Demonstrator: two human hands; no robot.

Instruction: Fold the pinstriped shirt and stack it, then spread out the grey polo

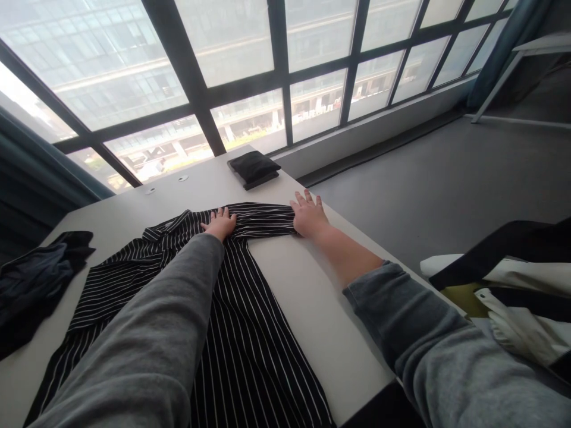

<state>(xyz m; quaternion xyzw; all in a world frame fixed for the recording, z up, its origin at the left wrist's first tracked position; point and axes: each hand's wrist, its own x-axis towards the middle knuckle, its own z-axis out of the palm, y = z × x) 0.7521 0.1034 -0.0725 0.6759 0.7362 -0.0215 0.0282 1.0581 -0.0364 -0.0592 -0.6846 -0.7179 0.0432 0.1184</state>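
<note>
A black shirt with white stripes [250,333] lies spread on the white table, its collar toward the far side. One sleeve stretches out to the right, and the other is folded across the body on the left. My left hand [220,224] lies on the shirt near the shoulder of the right-hand sleeve, fingers spread. At the end of that sleeve, my right hand [308,215] rests on the cuff with its fingers apart. My left forearm hides part of the shirt's middle.
A folded black garment [254,167] sits at the table's far end. Dark crumpled clothing [38,279] lies at the left edge. More clothes [513,285] are piled to the right, beyond the white table's [285,267] edge. Large windows [241,47] stand behind.
</note>
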